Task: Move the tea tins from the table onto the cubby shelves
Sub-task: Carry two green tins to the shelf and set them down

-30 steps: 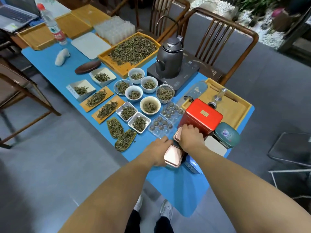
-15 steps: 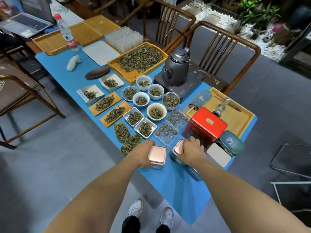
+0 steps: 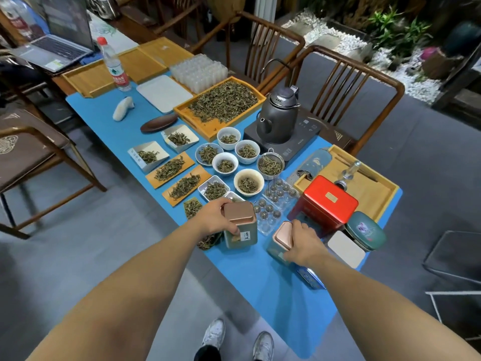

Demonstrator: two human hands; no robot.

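My left hand [image 3: 217,218] grips a green tea tin with a copper lid [image 3: 240,225], raised above the blue table [image 3: 247,277] near its front edge. To its right, my right hand [image 3: 303,242] is closed on a second copper-lidded tin [image 3: 279,237], which tilts toward me. Behind that stand a large red tin [image 3: 324,204] and a round green tin [image 3: 365,231]. A flat white tin [image 3: 346,248] and a blue tin [image 3: 311,278] lie near the table's right corner. No cubby shelves are in view.
Several bowls and trays of loose tea [image 3: 223,102] cover the table's middle. A dark kettle [image 3: 279,118] sits on its hob, beside a wooden tray [image 3: 369,191]. A clear plastic tea-ball tray [image 3: 273,204] lies just behind the tins. Wooden chairs [image 3: 351,82] flank the table.
My left hand has lifted its tin up and to the left, away from the other one. My right hand has stayed on the second tin, which now leans.
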